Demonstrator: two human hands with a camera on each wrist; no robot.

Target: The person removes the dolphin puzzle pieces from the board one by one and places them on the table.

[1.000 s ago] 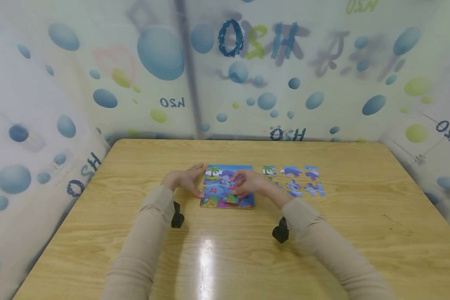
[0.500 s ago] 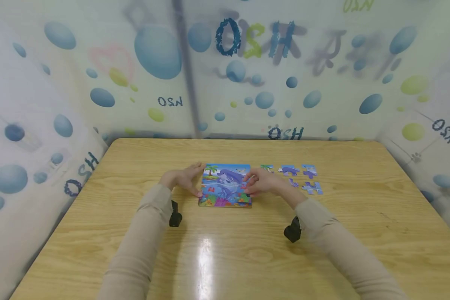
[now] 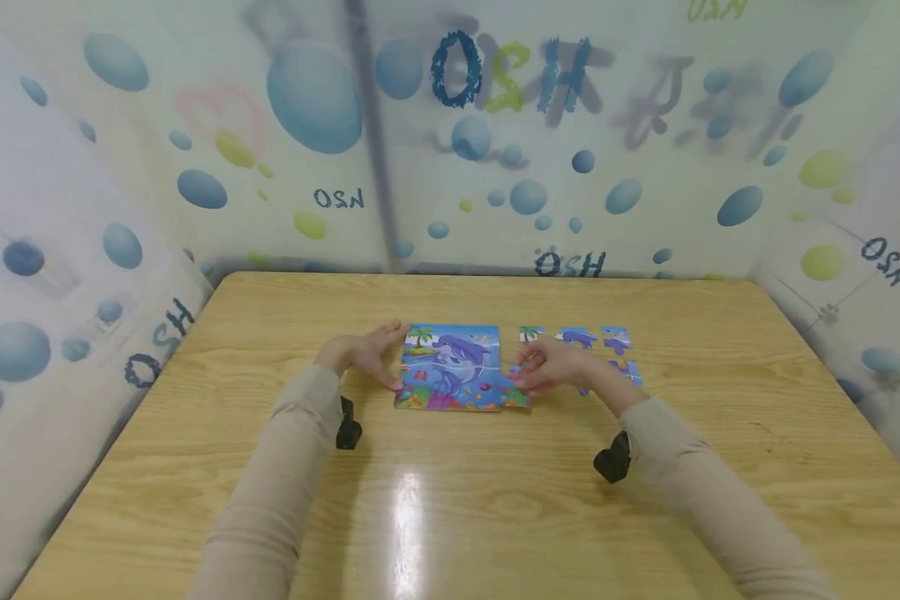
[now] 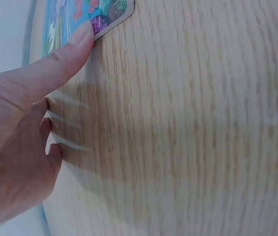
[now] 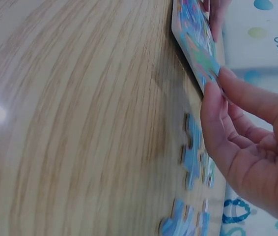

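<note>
A dolphin jigsaw board (image 3: 450,367), printed with a palm tree and coral, lies flat on the wooden table. My left hand (image 3: 362,357) rests along its left side, fingers spread; in the left wrist view the thumb (image 4: 82,35) presses on the board's edge near a corner. Between thumb and fingers my right hand (image 3: 558,367) pinches a green and blue puzzle piece (image 3: 516,395) just past the board's lower right edge. In the right wrist view this piece (image 5: 204,60) is tilted and overlaps the board.
Several loose puzzle pieces (image 3: 617,340) lie to the right of the board, some partly hidden behind the right hand. The wooden table (image 3: 465,500) reaches back to a wall (image 3: 525,150) with printed blue bubbles.
My right hand has moved right with the puzzle piece, from over the lower middle of the board to beyond its right edge. The left hand has stayed at the board's left side.
</note>
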